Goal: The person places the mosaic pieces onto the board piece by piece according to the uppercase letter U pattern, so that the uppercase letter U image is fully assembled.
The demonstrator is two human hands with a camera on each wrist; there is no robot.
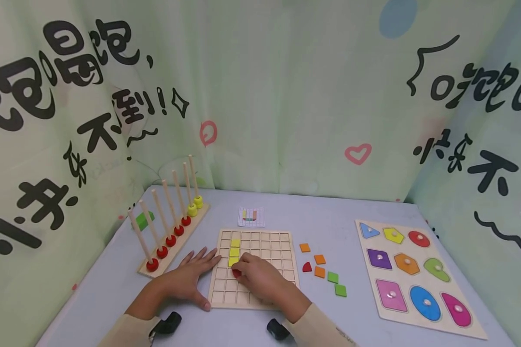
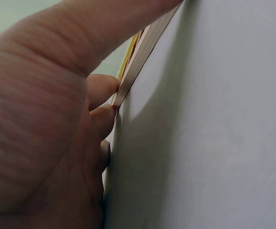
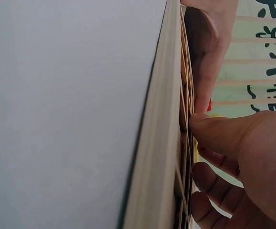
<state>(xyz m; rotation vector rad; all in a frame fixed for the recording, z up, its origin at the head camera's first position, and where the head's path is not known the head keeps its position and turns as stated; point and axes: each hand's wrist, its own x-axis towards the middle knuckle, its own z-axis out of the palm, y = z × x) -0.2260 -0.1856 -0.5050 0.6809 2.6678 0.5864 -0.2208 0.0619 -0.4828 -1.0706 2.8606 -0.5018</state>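
A wooden grid board [image 1: 220, 285] lies flat on the table. Three yellow square tiles [image 1: 234, 252] sit in a column in its left part. Just below them, my right hand [image 1: 262, 277] pinches a small red tile [image 1: 236, 273] at its fingertips, down at the grid; the fingers cover most of it. In the right wrist view the right thumb [image 3: 219, 133] is right at the board's surface. My left hand [image 1: 188, 275] rests spread at the board's left edge, fingertips against the side and thumb near the lower left corner.
A small pattern card [image 1: 251, 217] lies behind the board. Right of it are orange tiles [image 1: 320, 259], green tiles [image 1: 333, 277] and a red quarter-circle tile [image 1: 307, 267]. A peg stand [image 1: 173, 250] with red and yellow beads stands left, a shape puzzle [image 1: 364, 255] far right.
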